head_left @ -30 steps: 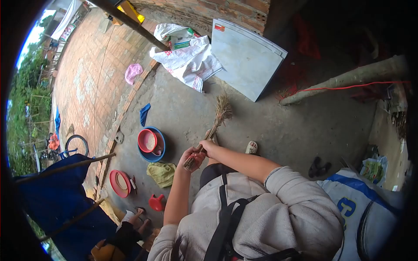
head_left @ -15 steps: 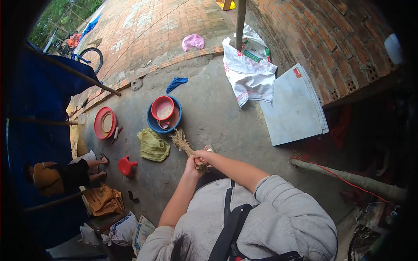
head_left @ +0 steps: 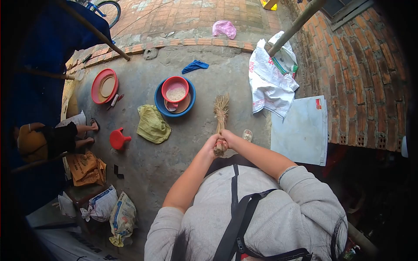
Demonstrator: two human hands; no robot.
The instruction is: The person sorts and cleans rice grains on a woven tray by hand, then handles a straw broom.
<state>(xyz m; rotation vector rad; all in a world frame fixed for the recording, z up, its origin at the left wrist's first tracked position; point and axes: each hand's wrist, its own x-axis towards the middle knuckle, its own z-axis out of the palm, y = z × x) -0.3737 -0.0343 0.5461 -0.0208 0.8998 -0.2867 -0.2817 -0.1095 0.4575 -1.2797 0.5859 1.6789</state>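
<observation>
In front of my body I hold a short straw broom, a bound bundle of dry stalks with its frayed end pointing away from me. My left hand is wrapped round the handle from the left. From the other side my right hand closes on it too, and the two hands touch. Reddish binding shows at the near butt end. Ahead and to the left, apart from the broom, stands a blue basin. Inside it sits a red bowl with pale grain-like contents.
A yellow-green sack, a red stool and a red basin are on the left. Another person sits farther left. White sacking and a pale flat panel lie right, by a slanting pole.
My view has turned, so the surroundings appear shifted. The broom has swung from slanting left to pointing nearly straight ahead, still in both hands. The basins have not visibly moved on the floor.
</observation>
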